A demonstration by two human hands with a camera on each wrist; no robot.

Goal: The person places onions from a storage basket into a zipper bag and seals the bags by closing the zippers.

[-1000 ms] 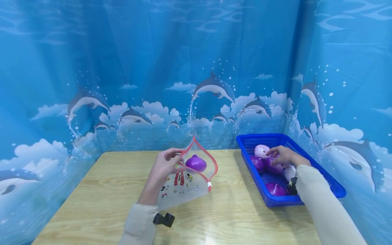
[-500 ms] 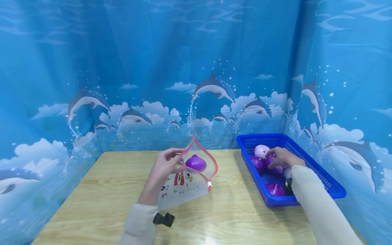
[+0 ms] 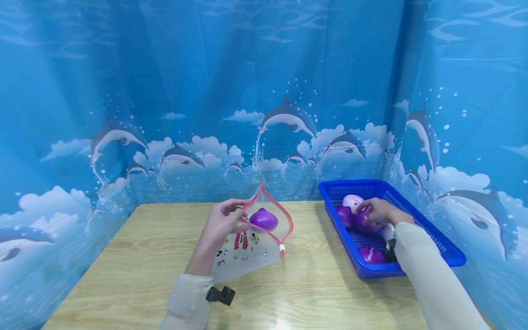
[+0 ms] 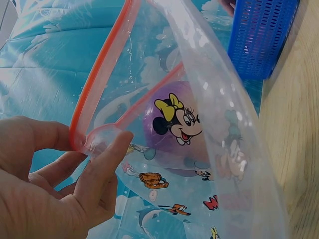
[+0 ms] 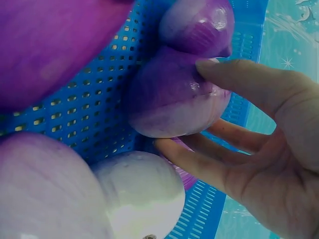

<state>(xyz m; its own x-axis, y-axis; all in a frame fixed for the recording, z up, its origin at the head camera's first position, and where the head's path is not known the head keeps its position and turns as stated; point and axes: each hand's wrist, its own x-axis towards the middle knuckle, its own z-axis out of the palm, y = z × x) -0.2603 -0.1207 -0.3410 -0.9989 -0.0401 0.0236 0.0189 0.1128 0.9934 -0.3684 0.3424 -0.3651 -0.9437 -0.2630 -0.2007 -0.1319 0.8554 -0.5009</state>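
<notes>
In the head view my left hand (image 3: 220, 224) pinches the red zip edge of a clear plastic zipper bag (image 3: 255, 256) printed with cartoon figures. The bag's mouth gapes wide, with a purple onion (image 3: 264, 220) inside; the left wrist view shows that onion (image 4: 169, 119) through the film. My right hand (image 3: 381, 211) reaches into a blue basket (image 3: 359, 270) and holds a purple onion (image 5: 174, 94), thumb on top and fingers beneath it. Beside the held onion lie a pale onion (image 3: 352, 201) and a darker purple onion (image 3: 344, 216).
Another purple onion (image 3: 371, 255) lies at the basket's near end, and a whitish onion (image 5: 139, 194) sits close under my right fingers. Both bag and basket stand on a wooden table (image 3: 148, 256). Behind hangs a blue dolphin-print curtain (image 3: 231, 91).
My right hand has shifted slightly left and its fingers have settled around the purple onion. The neighbouring dark onion has been nudged a little. My left hand and the bag stay put.
</notes>
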